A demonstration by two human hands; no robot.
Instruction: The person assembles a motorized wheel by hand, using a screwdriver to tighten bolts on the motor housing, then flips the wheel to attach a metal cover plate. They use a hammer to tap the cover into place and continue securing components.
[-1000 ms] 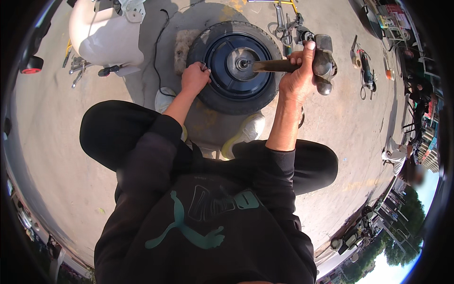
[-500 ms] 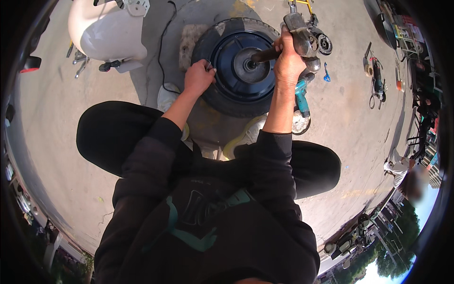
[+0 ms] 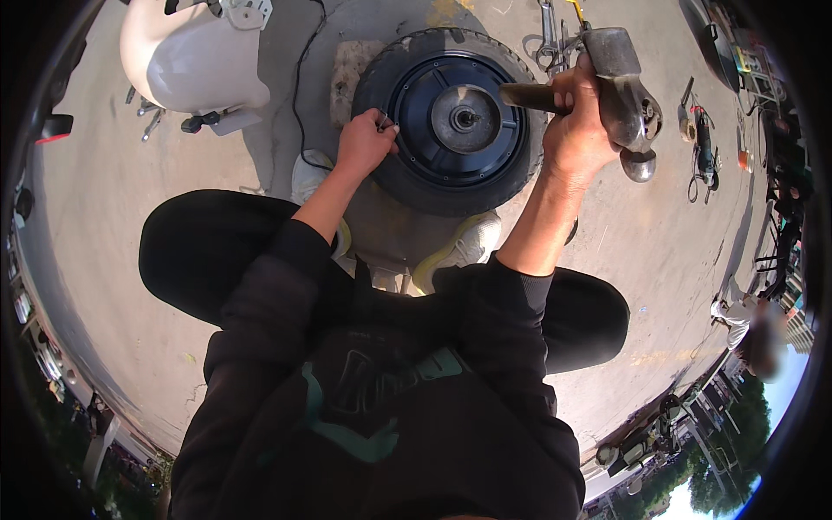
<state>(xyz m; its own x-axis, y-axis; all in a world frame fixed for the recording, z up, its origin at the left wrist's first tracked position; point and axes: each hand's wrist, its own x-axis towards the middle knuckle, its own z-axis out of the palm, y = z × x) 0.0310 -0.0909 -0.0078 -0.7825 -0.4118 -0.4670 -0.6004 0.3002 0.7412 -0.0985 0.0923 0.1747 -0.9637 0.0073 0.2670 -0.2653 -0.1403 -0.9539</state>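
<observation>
Outdoors, in the head view, I squat on a grey concrete floor [image 3: 104, 286] in bright sun, and a small wheel [image 3: 451, 121] with a black tyre and a dark blue hub lies flat on the floor just in front of my shoes. In its middle sits a grey metal disc [image 3: 465, 120] with the axle end.

My left hand [image 3: 364, 143] rests on the left rim of the hub, fingers bent together on the edge, and it seems to pinch a small metal piece, but I cannot tell what it is. My right hand [image 3: 576, 130] is clamped around the wooden handle of a heavy hammer [image 3: 620, 91], raised at the right side of the wheel, its head above the tyre edge.

I judge that I am at the striking step; the next move calls for a well aimed blow while the left hand keeps clear.

A white scooter body panel [image 3: 186, 56] lies at the upper left, and loose tools [image 3: 698, 147] lie at the right. I see no packages or labels; small coloured things at the far right are too tiny to read.
</observation>
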